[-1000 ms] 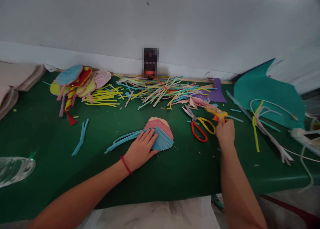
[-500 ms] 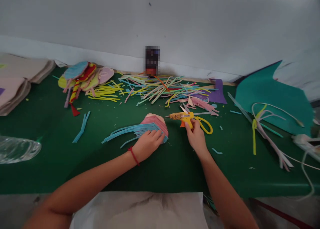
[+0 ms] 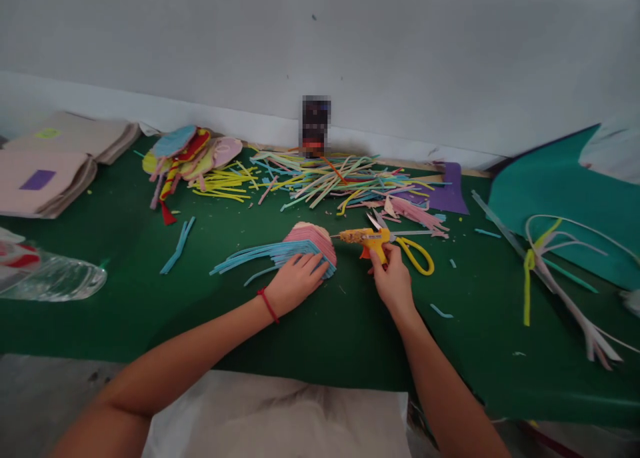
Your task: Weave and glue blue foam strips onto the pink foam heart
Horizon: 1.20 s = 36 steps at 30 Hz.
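A big green bench (image 3: 340, 338) fills most of the view. At its right lies a large, flat teal sheet (image 3: 555, 191). A messy pile of thin, colourful strips (image 3: 325, 181) sits at the back. In the middle is a flat, rounded piece with pink stripes (image 3: 309, 233) and long blue strips across it. The left hand (image 3: 295, 281) lies on it, fingers a bit bent; I can't tell if they pinch anything. The right hand (image 3: 393, 275) grips a yellow plastic glue gun (image 3: 377, 240), its tip right by the piece's edge. Yellow-handled metal scissors (image 3: 420, 255) lie behind the gun.
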Each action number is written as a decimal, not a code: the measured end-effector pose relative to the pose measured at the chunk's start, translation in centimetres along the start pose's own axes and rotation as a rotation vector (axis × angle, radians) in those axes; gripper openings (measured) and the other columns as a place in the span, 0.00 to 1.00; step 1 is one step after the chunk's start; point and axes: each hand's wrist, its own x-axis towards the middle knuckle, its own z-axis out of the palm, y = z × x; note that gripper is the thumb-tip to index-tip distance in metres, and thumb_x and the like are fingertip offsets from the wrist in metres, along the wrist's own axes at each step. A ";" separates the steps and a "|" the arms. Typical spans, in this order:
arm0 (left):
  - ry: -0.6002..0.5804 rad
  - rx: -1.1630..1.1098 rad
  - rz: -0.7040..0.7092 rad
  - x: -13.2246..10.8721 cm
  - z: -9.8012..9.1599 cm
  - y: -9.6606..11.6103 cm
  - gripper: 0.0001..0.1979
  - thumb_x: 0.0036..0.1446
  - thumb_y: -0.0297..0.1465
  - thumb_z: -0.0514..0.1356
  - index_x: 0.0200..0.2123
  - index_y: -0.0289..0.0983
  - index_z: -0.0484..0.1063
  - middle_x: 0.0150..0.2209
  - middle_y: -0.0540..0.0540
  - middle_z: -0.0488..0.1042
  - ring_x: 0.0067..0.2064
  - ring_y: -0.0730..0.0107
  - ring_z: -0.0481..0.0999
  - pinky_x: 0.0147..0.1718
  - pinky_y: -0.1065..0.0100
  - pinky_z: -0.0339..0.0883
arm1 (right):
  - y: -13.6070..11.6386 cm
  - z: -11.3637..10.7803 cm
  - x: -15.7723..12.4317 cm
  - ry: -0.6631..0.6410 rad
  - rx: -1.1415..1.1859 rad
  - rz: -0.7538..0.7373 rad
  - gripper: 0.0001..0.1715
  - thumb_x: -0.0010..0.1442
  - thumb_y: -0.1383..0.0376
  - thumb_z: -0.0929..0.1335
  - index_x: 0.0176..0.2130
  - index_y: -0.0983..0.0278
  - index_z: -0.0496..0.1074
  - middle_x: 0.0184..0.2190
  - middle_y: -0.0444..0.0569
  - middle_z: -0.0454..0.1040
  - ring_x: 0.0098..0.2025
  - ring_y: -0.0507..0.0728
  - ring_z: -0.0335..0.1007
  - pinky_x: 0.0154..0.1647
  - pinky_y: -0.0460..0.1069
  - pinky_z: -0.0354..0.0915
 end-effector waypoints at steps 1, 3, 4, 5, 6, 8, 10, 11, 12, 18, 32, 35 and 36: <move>0.007 0.005 -0.007 0.1 0.1 0.0 0.16 0.63 0.31 0.53 0.53 0.33 0.65 0.54 0.36 0.69 0.53 0.56 0.70 0.49 0.57 0.62 | -0.1 0.2 -0.1 -0.017 0.017 -0.012 0.30 0.61 0.45 0.57 0.51 0.63 0.61 0.35 0.53 0.76 0.28 0.60 0.72 0.31 0.53 0.65; 0.017 0.015 -0.013 0.3 0.1 0.0 0.16 0.63 0.32 0.54 0.52 0.32 0.65 0.53 0.37 0.69 0.52 0.56 0.70 0.48 0.58 0.62 | -0.6 0.4 -0.3 -0.051 0.042 -0.038 0.29 0.61 0.45 0.57 0.50 0.63 0.62 0.36 0.53 0.76 0.28 0.60 0.72 0.30 0.53 0.65; 0.022 0.020 -0.014 0.4 0.1 -0.1 0.16 0.63 0.34 0.54 0.51 0.32 0.66 0.53 0.37 0.69 0.52 0.56 0.70 0.47 0.59 0.63 | -1.0 0.4 -0.4 -0.064 0.050 -0.051 0.29 0.61 0.45 0.57 0.50 0.63 0.62 0.37 0.54 0.76 0.28 0.60 0.73 0.30 0.53 0.65; 0.026 0.026 -0.013 0.5 0.0 -0.1 0.17 0.62 0.36 0.55 0.50 0.32 0.66 0.52 0.37 0.70 0.51 0.56 0.70 0.46 0.59 0.63 | -1.4 0.4 -0.3 -0.076 0.055 -0.061 0.29 0.61 0.45 0.57 0.50 0.63 0.62 0.39 0.54 0.76 0.29 0.60 0.73 0.31 0.53 0.66; 0.030 0.035 -0.011 0.6 -0.1 -0.1 0.17 0.62 0.37 0.55 0.50 0.32 0.66 0.50 0.38 0.70 0.50 0.56 0.70 0.45 0.60 0.63 | -1.9 0.3 -0.2 -0.087 0.058 -0.073 0.28 0.61 0.46 0.58 0.50 0.63 0.62 0.40 0.55 0.75 0.30 0.60 0.73 0.31 0.53 0.66; 0.033 0.062 0.001 0.9 -0.3 -0.1 0.15 0.64 0.35 0.53 0.49 0.31 0.66 0.47 0.38 0.71 0.46 0.58 0.71 0.42 0.60 0.64 | -2.9 0.1 0.3 -0.097 0.065 -0.102 0.28 0.61 0.46 0.58 0.50 0.63 0.62 0.43 0.57 0.74 0.32 0.61 0.73 0.32 0.54 0.65; 0.027 0.094 0.040 1.4 -0.6 0.0 0.12 0.65 0.27 0.50 0.50 0.31 0.65 0.43 0.39 0.72 0.43 0.60 0.72 0.38 0.61 0.63 | -3.6 0.1 1.0 -0.084 0.088 -0.132 0.27 0.62 0.47 0.58 0.50 0.63 0.61 0.44 0.58 0.73 0.35 0.61 0.73 0.33 0.54 0.65; 0.021 0.108 0.071 1.7 -0.7 0.0 0.12 0.64 0.25 0.49 0.49 0.31 0.66 0.42 0.40 0.72 0.41 0.62 0.72 0.36 0.62 0.62 | -3.7 0.1 1.3 -0.067 0.104 -0.141 0.27 0.62 0.48 0.58 0.50 0.64 0.61 0.45 0.58 0.73 0.36 0.62 0.73 0.34 0.53 0.65; 0.013 0.120 0.109 2.0 -0.8 0.0 0.12 0.64 0.23 0.48 0.48 0.32 0.66 0.41 0.41 0.72 0.39 0.63 0.72 0.34 0.62 0.61 | -3.6 0.2 1.6 -0.050 0.118 -0.140 0.27 0.62 0.48 0.58 0.50 0.64 0.61 0.45 0.59 0.73 0.37 0.62 0.73 0.34 0.53 0.65; -0.014 0.160 0.277 3.2 -1.1 -0.5 0.08 0.64 0.25 0.51 0.39 0.35 0.69 0.40 0.44 0.72 0.37 0.67 0.71 0.30 0.64 0.58 | -1.4 0.4 2.3 -0.049 0.090 -0.067 0.30 0.60 0.46 0.58 0.50 0.65 0.62 0.42 0.58 0.74 0.39 0.63 0.73 0.35 0.54 0.65; 0.109 0.172 0.384 2.6 0.1 -1.5 0.10 0.63 0.23 0.49 0.42 0.33 0.69 0.33 0.45 0.73 0.31 0.71 0.71 0.25 0.66 0.58 | -3.6 -1.3 1.3 -0.043 -0.251 0.076 0.37 0.50 0.43 0.66 0.50 0.62 0.61 0.39 0.55 0.74 0.40 0.67 0.73 0.32 0.53 0.62; 0.140 0.154 0.418 2.6 0.2 -1.9 0.11 0.65 0.24 0.48 0.43 0.34 0.69 0.31 0.47 0.74 0.30 0.73 0.72 0.25 0.67 0.59 | -2.9 -1.4 1.7 -0.043 -0.216 0.063 0.38 0.50 0.42 0.66 0.50 0.63 0.61 0.40 0.56 0.74 0.40 0.67 0.72 0.33 0.53 0.62; 0.148 0.148 0.419 2.6 0.3 -2.0 0.12 0.65 0.24 0.47 0.43 0.35 0.69 0.31 0.47 0.74 0.30 0.73 0.72 0.25 0.68 0.60 | -2.7 -1.4 1.7 -0.039 -0.200 0.052 0.38 0.50 0.41 0.66 0.51 0.63 0.61 0.41 0.57 0.74 0.40 0.67 0.72 0.34 0.54 0.62</move>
